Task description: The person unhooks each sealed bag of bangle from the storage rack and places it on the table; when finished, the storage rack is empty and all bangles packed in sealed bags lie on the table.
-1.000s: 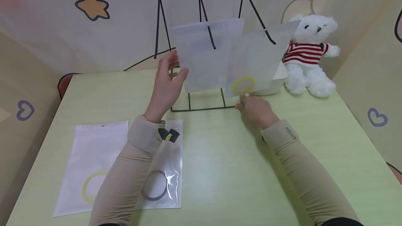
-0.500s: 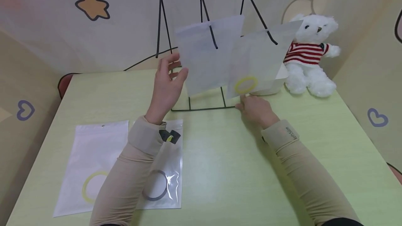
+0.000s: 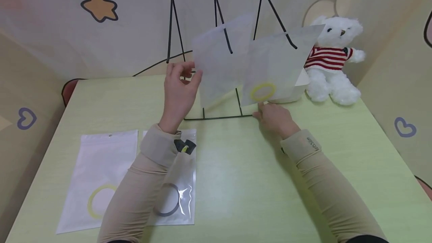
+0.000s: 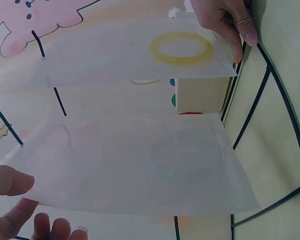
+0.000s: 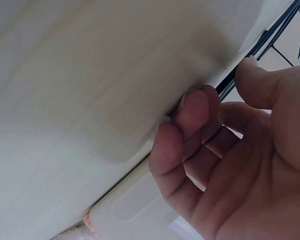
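Observation:
A black wire display rack (image 3: 219,117) with several hooks stands at the back of the table. On its middle hook hangs a whitish zip pouch (image 3: 219,66), swung at an angle. My left hand (image 3: 180,93) is at this pouch's left edge, thumb and forefinger apart; in the left wrist view the forefinger (image 4: 20,212) touches the edge. From the right hook hangs another pouch (image 3: 280,63) showing a yellow ring (image 3: 263,92). My right hand (image 3: 276,119) grips the rack's base rod at the front right, fingers curled beside it in the right wrist view.
Flat on the table at left lie a white pouch (image 3: 101,160) with a yellow ring and a clear-fronted pouch (image 3: 187,183) with a dark ring, partly under my left forearm. A white teddy bear (image 3: 335,63) in a striped top sits behind at right, beside a pale box (image 3: 300,81).
The pouch on the middle hook has turned, its left edge coming lower and its right side swinging back. My left hand has dropped slightly with it; the right hand stays put.

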Available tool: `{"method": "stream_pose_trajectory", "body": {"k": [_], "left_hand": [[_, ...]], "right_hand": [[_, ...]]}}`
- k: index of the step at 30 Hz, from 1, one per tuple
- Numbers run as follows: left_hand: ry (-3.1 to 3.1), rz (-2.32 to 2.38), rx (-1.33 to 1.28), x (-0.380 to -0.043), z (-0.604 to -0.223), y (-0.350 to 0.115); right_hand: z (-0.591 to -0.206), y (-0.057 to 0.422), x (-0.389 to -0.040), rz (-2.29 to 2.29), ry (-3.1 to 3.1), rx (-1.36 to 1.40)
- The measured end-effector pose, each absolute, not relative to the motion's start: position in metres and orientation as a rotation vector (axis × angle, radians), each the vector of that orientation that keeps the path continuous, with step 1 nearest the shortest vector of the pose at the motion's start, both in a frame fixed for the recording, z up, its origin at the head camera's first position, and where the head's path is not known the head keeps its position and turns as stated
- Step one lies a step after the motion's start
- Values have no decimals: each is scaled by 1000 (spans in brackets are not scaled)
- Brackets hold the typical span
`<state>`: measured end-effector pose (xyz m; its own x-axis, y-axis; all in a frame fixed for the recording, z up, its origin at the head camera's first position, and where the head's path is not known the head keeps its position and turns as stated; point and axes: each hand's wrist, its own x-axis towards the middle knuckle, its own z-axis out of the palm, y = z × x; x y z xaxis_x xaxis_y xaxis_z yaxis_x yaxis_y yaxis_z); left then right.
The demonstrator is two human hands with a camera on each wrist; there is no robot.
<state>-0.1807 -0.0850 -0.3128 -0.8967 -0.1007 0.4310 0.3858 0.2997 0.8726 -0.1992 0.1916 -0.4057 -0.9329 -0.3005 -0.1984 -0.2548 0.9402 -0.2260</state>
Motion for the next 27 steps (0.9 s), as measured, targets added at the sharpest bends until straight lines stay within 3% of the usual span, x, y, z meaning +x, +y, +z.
{"method": "stream_pose_trajectory", "body": {"k": [27], "left_hand": [[-1953,-1731,-258,-176,-310,-82]], "right_hand": [[-406,191,-198,-288,2858,-402]]}}
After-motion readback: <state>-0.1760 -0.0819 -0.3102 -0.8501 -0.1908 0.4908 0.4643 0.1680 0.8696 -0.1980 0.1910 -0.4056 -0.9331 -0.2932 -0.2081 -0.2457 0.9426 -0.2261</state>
